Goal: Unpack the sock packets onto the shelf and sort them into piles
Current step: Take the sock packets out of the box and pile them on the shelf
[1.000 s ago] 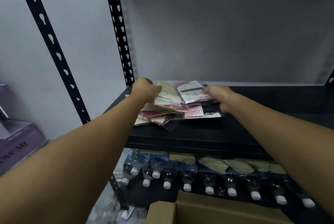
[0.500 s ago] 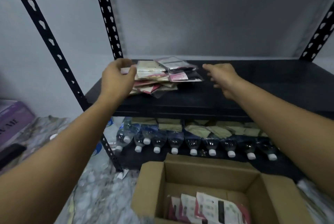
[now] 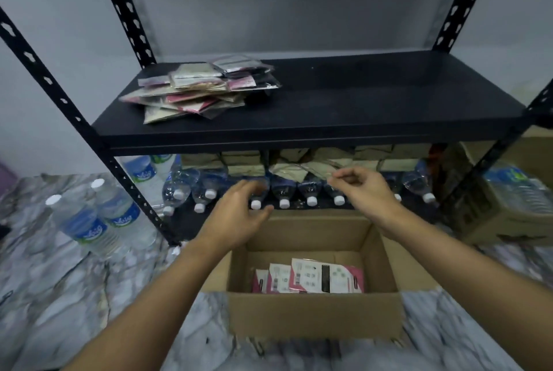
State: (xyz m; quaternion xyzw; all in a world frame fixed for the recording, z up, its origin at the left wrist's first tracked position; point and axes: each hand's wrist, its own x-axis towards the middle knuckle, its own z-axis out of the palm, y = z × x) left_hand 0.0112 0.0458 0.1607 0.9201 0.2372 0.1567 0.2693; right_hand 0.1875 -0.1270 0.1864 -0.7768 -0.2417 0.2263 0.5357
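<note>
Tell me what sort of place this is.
Probably a storeroom or stockroom: a black slotted metal shelf holds sock packets, water bottles lie in a row below, and an open cardboard box of stock sits on the floor.

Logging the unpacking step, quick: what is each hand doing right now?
Left hand: open, empty, above the cardboard box.
Right hand: fingers loosely curled, empty, above the box.

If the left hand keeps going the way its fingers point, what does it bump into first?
Probably the water bottles lying under the black shelf. The left hand is open above the cardboard box, fingers aimed at their white caps. Depth is hard to judge, so that is a guess.
</note>
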